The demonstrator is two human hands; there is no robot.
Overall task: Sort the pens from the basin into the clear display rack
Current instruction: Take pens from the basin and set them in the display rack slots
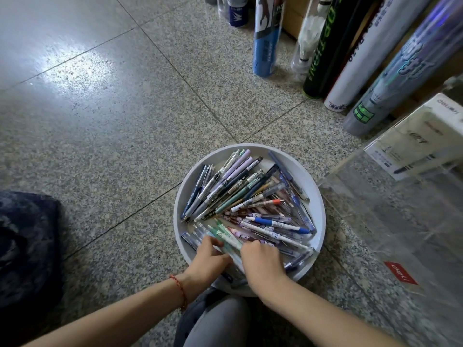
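Pens (250, 196), several dozen of them, lie heaped in a round pale grey basin (319, 204) on a speckled stone floor (100, 121). Most fan out from the basin's near-left side toward its far rim: dark blue, lilac, grey-green and clear barrels. A smaller layer crosses them on the right, among them a white pen with blue ends (278, 224).

At the near edge of the basin both bare hands are down in the pile. The left hand (210, 261) has its thumb and fingertips closed on a few pale, clear pens at the basin's near-left side. The right hand (263, 261) sits just beside it, knuckles up and fingers curled down among the pens. Whether it actually holds any is hidden beneath the hand. A green-and-white pen (226, 237) runs between the two hands. A red string bracelet (179, 286) circles the left wrist.

Just right of the basin, nearly touching its rim, stands the clear display rack (390, 216) with a red label (400, 272) on its near face. A white box (426, 136) shows through its far upper part.

Beyond the basin, shuttlecock tubes (265, 36) lean in a row. Left of the basin lies a dark blue patterned cloth (25, 246). Nearer than the basin, a grey-clad knee (218, 321) shows between the forearms.
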